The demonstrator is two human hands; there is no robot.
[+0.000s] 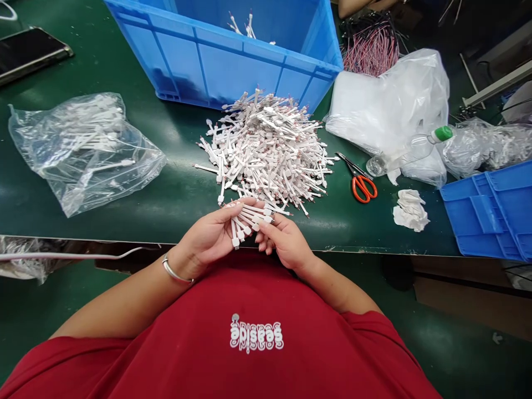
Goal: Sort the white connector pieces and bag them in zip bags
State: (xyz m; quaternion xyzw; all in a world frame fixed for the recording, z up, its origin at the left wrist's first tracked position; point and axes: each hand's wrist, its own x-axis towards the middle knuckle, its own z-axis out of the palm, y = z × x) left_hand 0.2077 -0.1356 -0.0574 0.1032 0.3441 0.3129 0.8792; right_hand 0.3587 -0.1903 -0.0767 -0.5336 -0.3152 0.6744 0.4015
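A small bunch of white cables [249,220] is sitting between the two hands. The left hand [203,235] is holding it from one side, and the right hand [286,241] is holding it from the other. The white plug ends are sticking down and out. Just past the hands, a big pile [266,147] of the same cables is lying on the green table [137,213]. The cables in it are pointing every way and crossing over each other. More white cables [245,25] are standing up in a blue bin [208,69].
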